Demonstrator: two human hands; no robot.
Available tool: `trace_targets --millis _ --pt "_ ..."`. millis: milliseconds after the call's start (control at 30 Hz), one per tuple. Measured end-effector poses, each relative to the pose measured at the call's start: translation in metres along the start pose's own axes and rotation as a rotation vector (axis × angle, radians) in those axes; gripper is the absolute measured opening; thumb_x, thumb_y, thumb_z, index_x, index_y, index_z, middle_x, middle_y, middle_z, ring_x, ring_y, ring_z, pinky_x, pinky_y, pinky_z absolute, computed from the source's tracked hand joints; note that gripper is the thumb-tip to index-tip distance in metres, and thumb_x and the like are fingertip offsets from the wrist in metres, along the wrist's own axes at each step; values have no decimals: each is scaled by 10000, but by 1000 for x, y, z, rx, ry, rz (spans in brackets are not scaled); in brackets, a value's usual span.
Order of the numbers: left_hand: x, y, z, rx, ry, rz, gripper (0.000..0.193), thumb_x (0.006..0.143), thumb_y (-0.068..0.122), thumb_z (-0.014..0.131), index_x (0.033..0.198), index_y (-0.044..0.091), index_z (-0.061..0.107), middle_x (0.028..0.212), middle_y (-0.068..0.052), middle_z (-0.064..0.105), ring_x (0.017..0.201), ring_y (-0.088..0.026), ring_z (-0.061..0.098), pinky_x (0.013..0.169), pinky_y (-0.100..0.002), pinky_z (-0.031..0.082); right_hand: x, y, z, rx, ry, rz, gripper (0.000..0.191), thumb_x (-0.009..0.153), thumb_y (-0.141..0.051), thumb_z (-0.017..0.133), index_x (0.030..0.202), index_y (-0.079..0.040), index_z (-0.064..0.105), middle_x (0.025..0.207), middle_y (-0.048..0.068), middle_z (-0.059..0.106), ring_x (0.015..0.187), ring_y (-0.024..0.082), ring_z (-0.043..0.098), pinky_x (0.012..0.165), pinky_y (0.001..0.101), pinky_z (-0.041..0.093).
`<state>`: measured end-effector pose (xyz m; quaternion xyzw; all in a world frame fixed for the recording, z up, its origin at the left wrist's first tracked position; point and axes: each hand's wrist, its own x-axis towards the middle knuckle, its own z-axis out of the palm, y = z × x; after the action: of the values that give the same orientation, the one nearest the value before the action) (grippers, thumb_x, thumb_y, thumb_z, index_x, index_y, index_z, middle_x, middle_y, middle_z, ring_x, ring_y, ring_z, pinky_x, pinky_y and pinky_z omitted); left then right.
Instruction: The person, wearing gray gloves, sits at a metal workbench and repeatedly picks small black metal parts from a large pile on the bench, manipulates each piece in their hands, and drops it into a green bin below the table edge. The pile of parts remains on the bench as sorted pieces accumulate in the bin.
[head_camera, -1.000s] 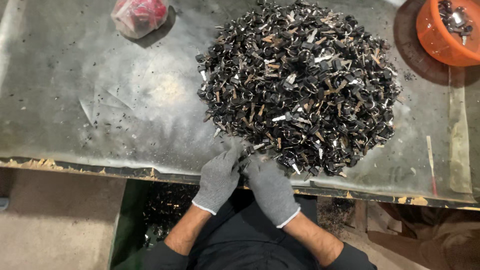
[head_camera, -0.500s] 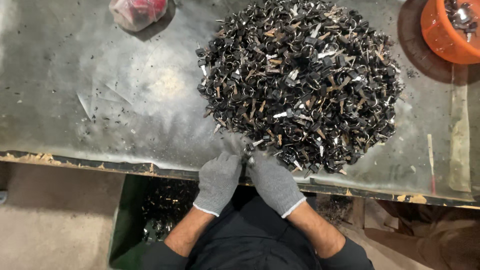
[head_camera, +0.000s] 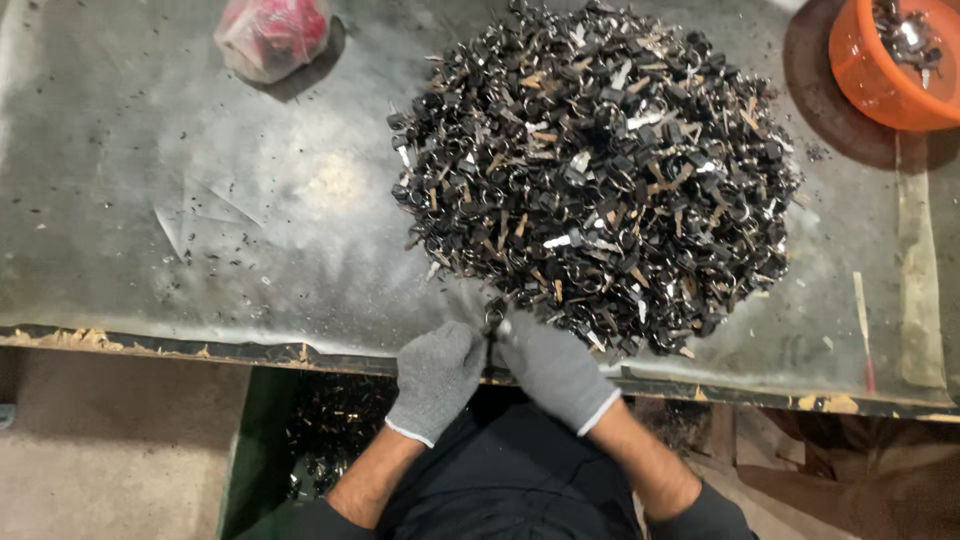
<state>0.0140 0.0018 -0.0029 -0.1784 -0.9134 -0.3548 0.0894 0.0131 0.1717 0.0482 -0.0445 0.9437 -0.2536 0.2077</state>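
- You are working both gloved hands together at the near edge of the surface (head_camera: 200, 230), the left hand (head_camera: 437, 378) and right hand (head_camera: 553, 368) meeting over one small dark metal piece (head_camera: 492, 320) at the foot of the big pile of small metal parts (head_camera: 600, 170).
- Your fingers are curled closed around that piece from both sides; how firmly each hand is pinching it is hidden by the gloves.
- You are doing well to be keeping the piece low and just beside the pile's edge, so a slip is dropping it onto the surface, not over the lip.
- Judging by the pose, steady, opposed pulls are serving you better than twisting.
- The pile itself is crowding your right hand, with loose parts touching its near fringe.
- A green bin (head_camera: 300, 440) is sitting below the edge, under your left arm.
- An orange bowl (head_camera: 880, 80) is standing far right, and a clear bag with red contents (head_camera: 272, 38) far left, both well apart from your hands.
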Motion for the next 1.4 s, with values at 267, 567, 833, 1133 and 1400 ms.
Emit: trace_targets --millis 267,567,833,1133,1400 --pt "-1 0 -2 -27 23 21 118 831 170 746 824 106 647 747 -93 634 636 -320 660 562 -447 509 -1 -3 -3 -123 -83 102 344 994 -367 579 1094 -41 538 804 194 717 740 383 729 660 514 575" --pt "0 1 -9 63 -51 -49 135 875 230 714 862 106 662 786 -105 645 668 -338 667 572 -466 508 -9 15 6 -12 91 -37 326 960 -278 617 1178 -38 583 900 201 711 763 387 718 624 487 575" --pt "21 -8 -30 28 -211 -222 189 850 303 732 930 132 718 839 -110 713 791 -354 705 688 -497 529 -15 10 7 -182 99 -88 372 953 -313 635 1205 -44 581 942 191 677 772 336 739 613 433 604" --pt "19 30 -17 -69 -121 -165 338 967 206 643 1271 65 596 950 -175 687 864 -376 699 696 -496 558 -21 11 11 -186 122 -79 447 892 -243 688 1259 -24 558 986 235 657 782 389 716 597 475 588" --pt "38 11 1 228 -71 190 440 685 140 678 1113 55 623 965 -193 691 860 -365 706 655 -422 577 -26 39 28 -139 102 -84 368 951 -288 674 1240 -64 629 981 163 701 812 352 729 652 455 593"
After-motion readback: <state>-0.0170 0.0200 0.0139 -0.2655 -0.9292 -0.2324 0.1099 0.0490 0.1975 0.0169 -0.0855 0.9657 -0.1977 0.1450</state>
